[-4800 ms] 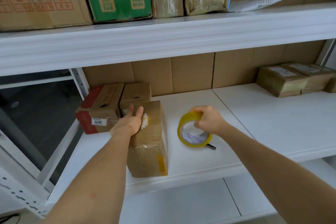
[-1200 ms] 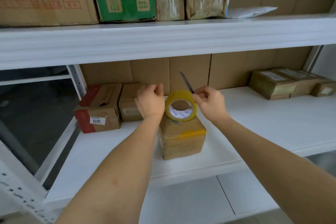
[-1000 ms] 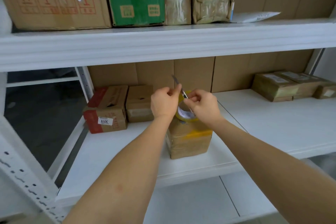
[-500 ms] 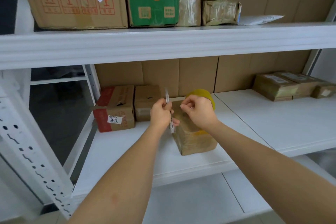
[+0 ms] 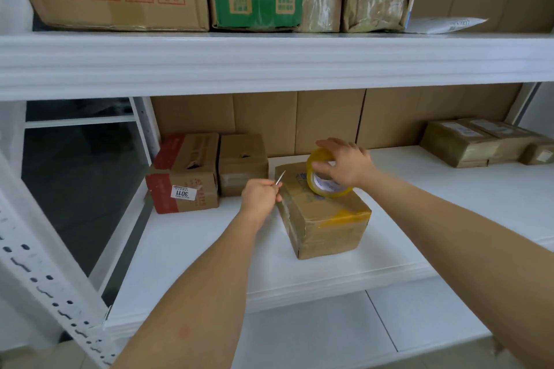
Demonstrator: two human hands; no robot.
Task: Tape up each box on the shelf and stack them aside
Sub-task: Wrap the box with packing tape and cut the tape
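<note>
— On the white middle shelf [image 5: 192, 243], what sits in front of the person?

— A brown cardboard box wrapped in clear tape [image 5: 323, 219], lying flat near the front edge, with a yellow strip across its near top corner.

— And the hands?

— The right hand [image 5: 344, 166] grips a yellow roll of packing tape [image 5: 322, 177], fingers curled over the rim; the roll stands tilted on the box's top. The left hand [image 5: 259, 196] is just left of the box, fingers closed around a thin silver blade [image 5: 280, 178] that points up and away.

— Anything else nearby?

— A red-and-brown carton with a "3011" sticker [image 5: 183, 174] and a small plain brown box [image 5: 242, 163] stand side by side at the back left. Flat taped parcels [image 5: 467, 144] lie far right.
</note>
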